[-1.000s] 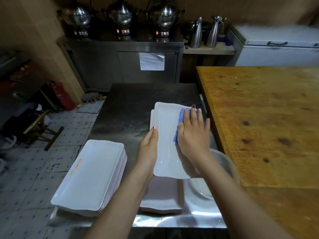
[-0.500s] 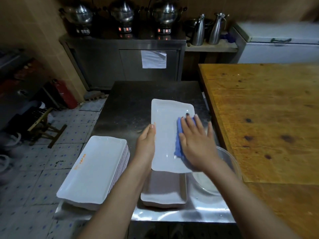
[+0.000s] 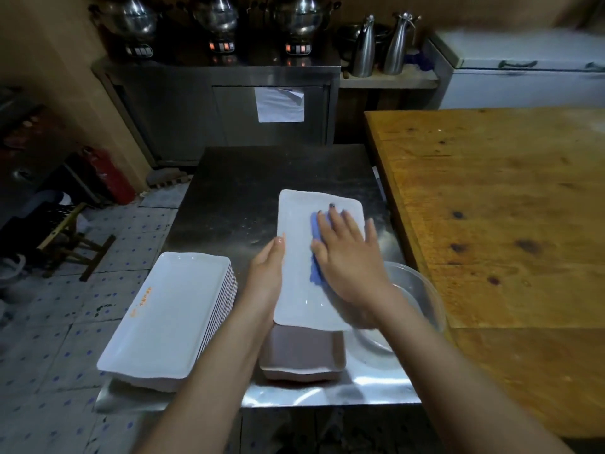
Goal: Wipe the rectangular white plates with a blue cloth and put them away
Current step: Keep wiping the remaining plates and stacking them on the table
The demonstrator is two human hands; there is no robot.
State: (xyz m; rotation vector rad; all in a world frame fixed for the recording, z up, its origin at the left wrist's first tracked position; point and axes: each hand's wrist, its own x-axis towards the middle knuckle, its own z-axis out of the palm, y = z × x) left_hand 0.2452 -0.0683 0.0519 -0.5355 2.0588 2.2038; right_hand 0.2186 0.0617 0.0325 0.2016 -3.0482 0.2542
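Note:
A rectangular white plate [image 3: 296, 257] is held just above a low stack of plates [image 3: 302, 352] on the steel table [image 3: 235, 198]. My left hand [image 3: 266, 273] grips its left edge, thumb on the rim. My right hand [image 3: 350, 260] lies flat on the plate's right half, fingers straight and spread, pressing the blue cloth [image 3: 315, 253]. Only a strip of the cloth shows beside the palm. A taller stack of white plates [image 3: 170, 309] sits at the table's front left corner and juts over the edge.
A clear bowl [image 3: 422, 296] stands right of the plates, partly under my right wrist. A large wooden table [image 3: 507, 208] butts against the steel table on the right. A steel cabinet [image 3: 229, 119] with pots stands behind. Tiled floor with a stool lies to the left.
My right hand slid the cloth toward me along the plate, then back out toward the far end. My left hand kept its grip on the plate's edge.

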